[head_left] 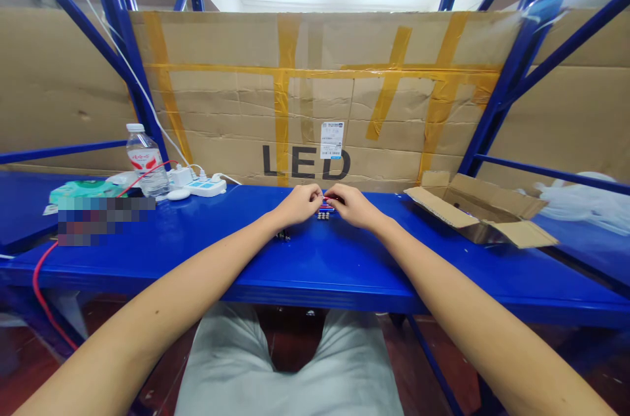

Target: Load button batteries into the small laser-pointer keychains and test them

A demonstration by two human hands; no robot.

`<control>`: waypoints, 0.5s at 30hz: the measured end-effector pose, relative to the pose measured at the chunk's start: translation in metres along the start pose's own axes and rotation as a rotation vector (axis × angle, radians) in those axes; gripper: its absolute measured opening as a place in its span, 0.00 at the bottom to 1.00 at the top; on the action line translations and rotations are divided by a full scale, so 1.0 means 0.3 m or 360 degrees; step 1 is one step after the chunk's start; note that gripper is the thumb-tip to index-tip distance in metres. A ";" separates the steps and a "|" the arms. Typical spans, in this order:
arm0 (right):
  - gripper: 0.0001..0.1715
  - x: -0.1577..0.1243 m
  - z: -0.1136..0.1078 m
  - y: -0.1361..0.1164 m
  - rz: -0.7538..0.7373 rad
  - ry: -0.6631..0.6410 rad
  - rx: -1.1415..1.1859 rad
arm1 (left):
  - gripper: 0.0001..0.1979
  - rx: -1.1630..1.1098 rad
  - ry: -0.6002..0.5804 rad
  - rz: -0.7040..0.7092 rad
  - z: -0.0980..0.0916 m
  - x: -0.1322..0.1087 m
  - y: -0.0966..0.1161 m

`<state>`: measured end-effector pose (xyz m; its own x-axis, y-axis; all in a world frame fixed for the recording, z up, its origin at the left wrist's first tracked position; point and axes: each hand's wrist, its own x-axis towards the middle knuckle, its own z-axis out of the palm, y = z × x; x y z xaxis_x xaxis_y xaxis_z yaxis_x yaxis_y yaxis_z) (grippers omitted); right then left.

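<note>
My left hand (300, 203) and my right hand (352, 205) meet over the middle of the blue table, fingertips almost touching. Both are closed in a pinch. A slim red piece (330, 199) shows at the right fingertips; its kind is too small to make out. What the left fingers hold is hidden. Just below the hands lies a small group of red and blue pieces with silvery ends (323, 215), set close together. Several small dark pieces (283, 236) lie beside my left wrist, partly covered by it.
An open cardboard box (480, 209) stands on the right of the table (315, 268). At the left are a water bottle (147, 163), a white power strip (205, 186), a green packet (83, 191) and a red cable (40, 288). Large cardboard (236, 107) walls the back.
</note>
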<state>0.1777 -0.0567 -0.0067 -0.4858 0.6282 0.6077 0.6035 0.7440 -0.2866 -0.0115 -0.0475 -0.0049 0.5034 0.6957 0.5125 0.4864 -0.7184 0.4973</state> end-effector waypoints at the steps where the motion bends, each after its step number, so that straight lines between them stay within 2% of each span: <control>1: 0.06 0.000 0.003 0.000 -0.0027 0.0036 0.0008 | 0.06 -0.0088 -0.0020 -0.0051 0.000 0.001 -0.002; 5: 0.06 -0.002 0.002 0.001 -0.0187 0.0113 -0.0039 | 0.06 -0.0379 -0.0093 -0.0153 -0.003 0.002 0.001; 9: 0.09 -0.002 -0.009 0.000 -0.0289 0.0136 -0.0111 | 0.06 -0.0575 -0.0078 -0.0233 -0.003 0.005 0.018; 15: 0.10 -0.001 -0.009 0.014 -0.0383 0.0115 -0.0133 | 0.06 -0.0695 -0.0095 -0.0332 0.002 0.006 0.026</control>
<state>0.1821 -0.0543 -0.0060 -0.5770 0.4155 0.7031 0.5279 0.8466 -0.0671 -0.0063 -0.0519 -0.0006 0.4734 0.8142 0.3361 0.2426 -0.4874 0.8388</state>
